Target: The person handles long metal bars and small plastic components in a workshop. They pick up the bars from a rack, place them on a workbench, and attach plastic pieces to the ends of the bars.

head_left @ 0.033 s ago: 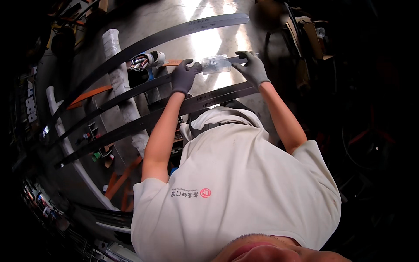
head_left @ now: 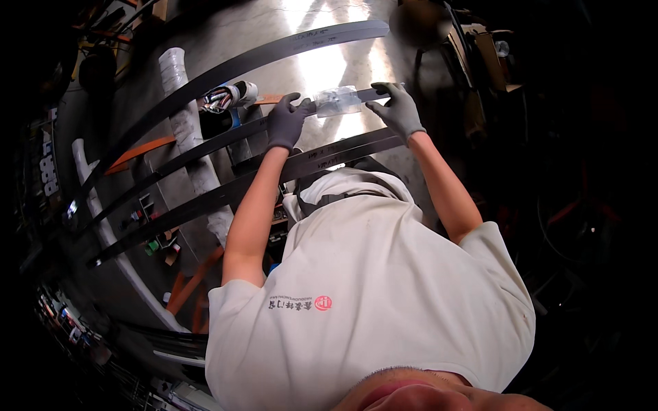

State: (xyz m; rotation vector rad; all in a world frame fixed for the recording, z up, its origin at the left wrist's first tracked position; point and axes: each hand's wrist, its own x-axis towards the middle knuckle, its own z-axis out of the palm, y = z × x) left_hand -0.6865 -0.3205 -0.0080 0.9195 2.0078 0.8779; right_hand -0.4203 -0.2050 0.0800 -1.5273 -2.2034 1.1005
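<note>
My left hand (head_left: 286,122), in a dark grey glove, is closed around the middle long dark metal bar (head_left: 205,146). My right hand (head_left: 399,111), in a lighter grey glove, grips the same bar close to its right end, thumb on the near side and fingers on the far side. Between the hands, a clear plastic piece (head_left: 337,101), like a small bag or sheet, lies over the bar. The left fingertips are next to its left edge; whether they touch it I cannot tell.
Another dark bar (head_left: 274,49) lies beyond, and dark bars (head_left: 329,156) lie nearer my body. White-wrapped supports (head_left: 185,130) with orange legs (head_left: 192,284) carry them. A bucket-like container (head_left: 226,97) of mixed items stands behind the middle bar. Cardboard (head_left: 488,61) stands at the right.
</note>
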